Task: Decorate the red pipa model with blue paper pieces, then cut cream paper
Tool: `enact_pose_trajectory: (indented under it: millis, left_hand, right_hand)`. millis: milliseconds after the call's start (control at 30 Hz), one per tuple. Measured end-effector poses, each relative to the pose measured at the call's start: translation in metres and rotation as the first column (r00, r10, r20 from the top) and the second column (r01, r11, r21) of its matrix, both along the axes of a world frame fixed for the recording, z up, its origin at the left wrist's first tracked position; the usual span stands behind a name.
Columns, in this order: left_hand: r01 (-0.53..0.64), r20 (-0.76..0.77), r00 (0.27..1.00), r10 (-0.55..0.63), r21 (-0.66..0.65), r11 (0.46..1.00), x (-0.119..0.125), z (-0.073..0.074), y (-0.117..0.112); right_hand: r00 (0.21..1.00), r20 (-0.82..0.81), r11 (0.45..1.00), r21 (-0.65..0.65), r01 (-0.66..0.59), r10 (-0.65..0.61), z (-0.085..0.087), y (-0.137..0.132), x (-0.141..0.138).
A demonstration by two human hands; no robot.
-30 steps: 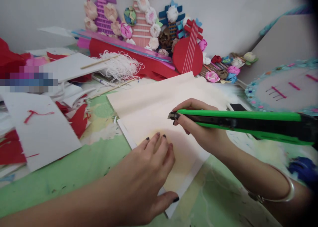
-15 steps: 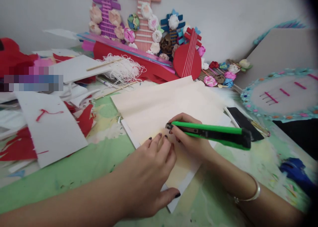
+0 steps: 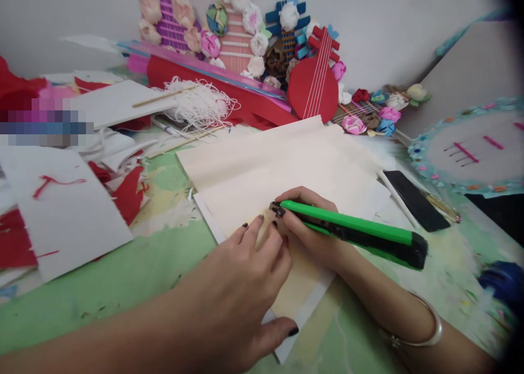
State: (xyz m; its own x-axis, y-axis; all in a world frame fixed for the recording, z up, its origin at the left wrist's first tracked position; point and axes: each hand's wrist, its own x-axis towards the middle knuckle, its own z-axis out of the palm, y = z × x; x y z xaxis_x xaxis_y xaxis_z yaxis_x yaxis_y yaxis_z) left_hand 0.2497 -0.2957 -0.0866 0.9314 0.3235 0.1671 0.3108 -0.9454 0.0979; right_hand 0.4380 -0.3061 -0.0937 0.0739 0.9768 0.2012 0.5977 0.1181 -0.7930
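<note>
My right hand (image 3: 313, 226) grips a green and black utility knife (image 3: 360, 229), its tip angled down to the left onto a cream sheet of paper (image 3: 254, 166). My left hand (image 3: 249, 281) presses on the sheet just left of the knife tip, fingers stretched out and the thumb spread toward me. Beneath the cream sheet lies a white board (image 3: 207, 218), showing along its left and lower edges. The knife's blade edge is too small to make out.
A white board piece (image 3: 77, 221) and red and white scraps lie at left. Tangled white string (image 3: 202, 104) sits behind the paper. A red paper lute (image 3: 313, 90) and flowered instruments lean along the wall. A black phone-like slab (image 3: 417, 199) rests at right, beside a blue object (image 3: 501, 284).
The knife's rear end has dipped lower and to the right, while its tip has shifted slightly left. My left hand stays on the paper. The camera view has tilted a little.
</note>
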Motion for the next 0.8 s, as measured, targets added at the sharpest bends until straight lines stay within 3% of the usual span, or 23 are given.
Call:
enact_pose_trajectory:
  millis: [333, 800]
  left_hand:
    - [0.007, 0.000, 1.000, -0.007, 0.053, 0.999, 0.0016, -0.0011, 0.0002]
    - [-0.007, 0.009, 1.000, 0.006, 0.083, 0.997, 0.0019, -0.0027, -0.0009]
  right_hand:
    - [0.999, 0.019, 0.998, 0.036, -0.042, 0.041, -0.0016, 0.0017, 0.0015]
    - [0.999, 0.042, 1.000, 0.005, 0.003, -0.003, -0.0006, 0.0003, -0.0005]
